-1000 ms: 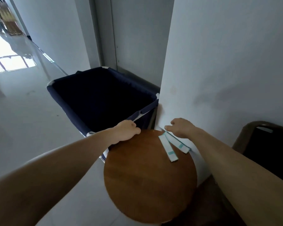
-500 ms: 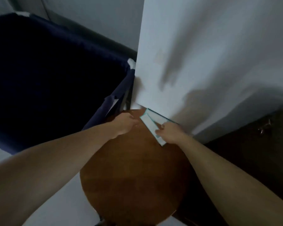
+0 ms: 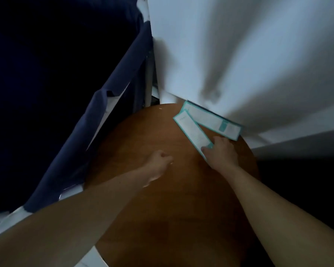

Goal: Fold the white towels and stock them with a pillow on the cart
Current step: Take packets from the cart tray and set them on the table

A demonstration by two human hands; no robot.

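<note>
No towel or pillow is in view. The cart [image 3: 112,105] is a dark navy fabric bin that fills the left side, its rim running beside a round wooden table [image 3: 162,218]. Two narrow white paper cards with teal borders lie at the table's far edge. The far card [image 3: 210,118] rests against the wall. My right hand [image 3: 220,153] pinches the near end of the nearer card [image 3: 190,128]. My left hand [image 3: 158,162] hovers over the middle of the table with its fingers curled and nothing in it.
A white wall [image 3: 239,45] rises directly behind the table and meets the cart's corner post. To the right of the table is a dark, dim area [image 3: 307,180]. A strip of pale floor [image 3: 0,228] shows at the lower left.
The view has tilted down and come closer to the table. My left hand came off the cart's rim and moved over the tabletop. My right hand slid to the nearer card's near end.
</note>
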